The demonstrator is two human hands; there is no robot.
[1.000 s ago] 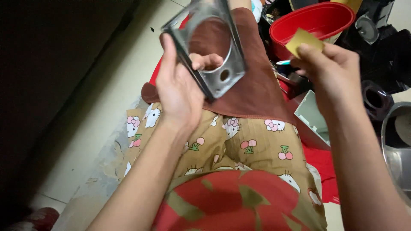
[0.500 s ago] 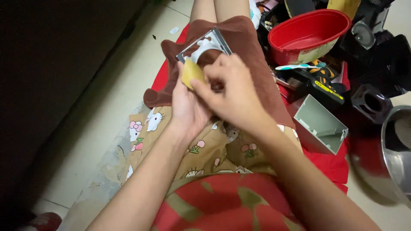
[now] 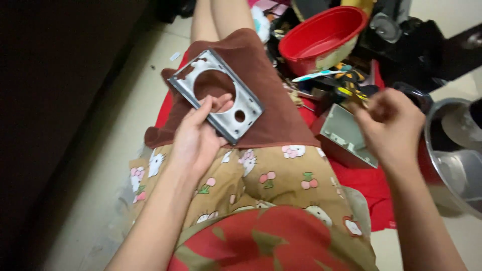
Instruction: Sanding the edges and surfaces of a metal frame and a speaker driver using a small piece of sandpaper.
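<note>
Over my lap, my left hand (image 3: pixel 198 138) keeps its fingers clamped on the grey metal plate (image 3: pixel 217 94), whose surface looks partly blotched, so cleaning seems unfinished. My right hand (image 3: pixel 394 125) hovers beside the grey open box (image 3: pixel 346 135), fingers curled together; no labels show.

So it's a flat grey metal plate (image 3: pixel 217 95), rectangular, with one big round cutout and a smaller hole near the lower corner. Surface looks scuffed and stained. It's tilted diagonally above a brown towel (image 3: pixel 271 108) draped over the lap.
</note>
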